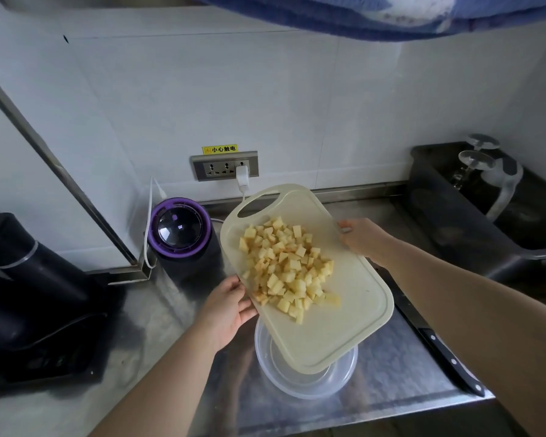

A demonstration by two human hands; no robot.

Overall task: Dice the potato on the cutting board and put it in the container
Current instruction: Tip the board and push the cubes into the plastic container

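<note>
Potato cubes [287,269] lie heaped on the cutting board [344,329], which is lifted and tilted with its low end over the clear container [297,386] on the bench [407,357], likely so they slide in. Left hand [227,310] and right hand [363,238] grip opposite edges, fingers [246,312] curled round the rim. The knife [438,351] lies aside.

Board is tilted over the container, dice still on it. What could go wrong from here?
1. The potato dice sit in a wide pile; sliding off the cutting board, some could miss the container.
2. The knife lies near the counter edge beside the right arm; a bump could knock it off.
</note>
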